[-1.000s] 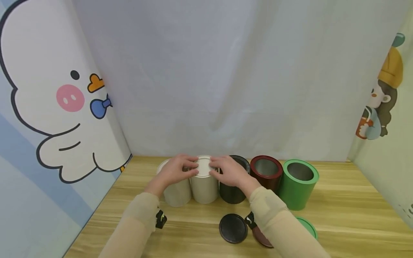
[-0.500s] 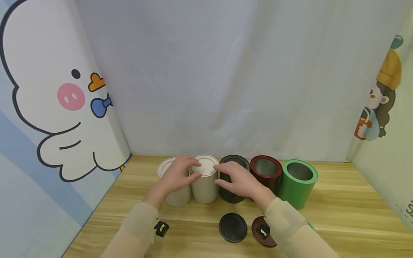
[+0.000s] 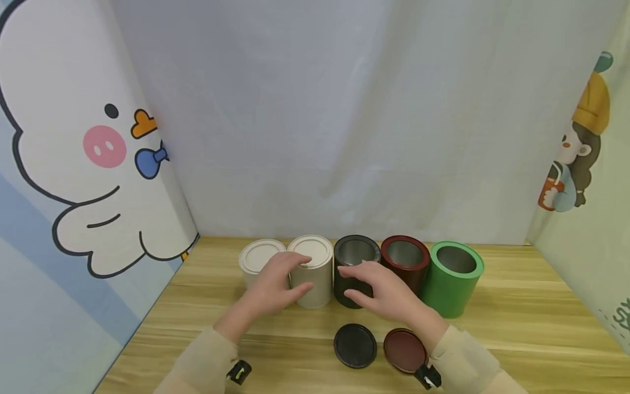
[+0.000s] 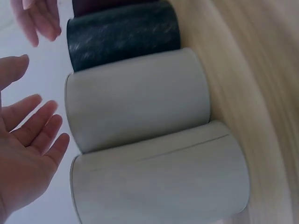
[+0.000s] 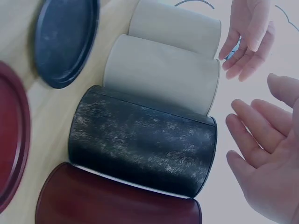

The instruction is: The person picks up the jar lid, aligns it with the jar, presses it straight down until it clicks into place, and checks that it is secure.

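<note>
Two white cans, a left one (image 3: 263,256) and a right one (image 3: 315,287), have white lids on. A black can (image 3: 346,280), a dark red can (image 3: 413,276) and a green can (image 3: 450,293) stand uncovered to their right. My left hand (image 3: 275,287), fingers loosely spread, is in front of the white cans and holds nothing. Nearest the black can hovers my right hand (image 3: 389,293), its fingers apart with nothing between them. In the right wrist view, both hands are off the cans' top ends. A black lid (image 3: 355,346) and a dark red lid (image 3: 406,350) lie in front.
The cans stand in a row at the back of the wooden table (image 3: 290,361), before a pale grey curtain (image 3: 315,120). Printed cartoon panels, one with a white bird (image 3: 64,126), flank both sides. The green lid seen earlier is hidden, apparently behind the right sleeve (image 3: 465,358).
Both hands have come off the lid of the second white can and drawn back toward the viewer. The right hand has also moved right, before the black can.
</note>
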Demonstrator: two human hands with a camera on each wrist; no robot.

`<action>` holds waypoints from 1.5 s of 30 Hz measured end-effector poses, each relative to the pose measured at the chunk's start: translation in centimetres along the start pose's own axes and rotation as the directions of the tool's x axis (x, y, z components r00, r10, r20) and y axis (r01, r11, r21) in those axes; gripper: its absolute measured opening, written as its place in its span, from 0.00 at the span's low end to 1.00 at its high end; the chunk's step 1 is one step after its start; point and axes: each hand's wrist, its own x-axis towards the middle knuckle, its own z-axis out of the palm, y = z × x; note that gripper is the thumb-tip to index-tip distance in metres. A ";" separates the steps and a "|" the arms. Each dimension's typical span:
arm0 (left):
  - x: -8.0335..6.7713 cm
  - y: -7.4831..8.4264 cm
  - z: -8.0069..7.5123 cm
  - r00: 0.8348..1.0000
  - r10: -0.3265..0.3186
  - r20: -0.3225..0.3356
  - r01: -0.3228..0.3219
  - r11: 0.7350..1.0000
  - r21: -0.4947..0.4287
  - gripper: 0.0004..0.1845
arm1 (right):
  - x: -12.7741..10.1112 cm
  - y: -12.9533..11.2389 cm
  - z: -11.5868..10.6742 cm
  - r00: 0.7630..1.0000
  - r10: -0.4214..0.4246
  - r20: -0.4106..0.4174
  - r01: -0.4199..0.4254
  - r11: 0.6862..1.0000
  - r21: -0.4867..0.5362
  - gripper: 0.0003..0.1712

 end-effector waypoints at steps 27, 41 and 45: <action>-4.3 2.6 6.3 0.968 -0.014 0.250 0.026 0.999 -0.047 0.32 | -6.6 1.8 2.3 0.998 0.043 0.035 -0.043 0.999 0.000 0.28; -5.4 2.1 8.6 0.957 0.002 0.289 -0.007 1.000 0.018 0.41 | -8.7 3.1 3.6 0.995 0.019 0.093 -0.015 0.999 -0.036 0.35; -5.4 2.1 8.9 0.952 -0.004 0.305 -0.007 0.999 0.034 0.41 | -9.0 3.2 3.9 0.993 0.019 0.115 -0.012 0.998 -0.060 0.37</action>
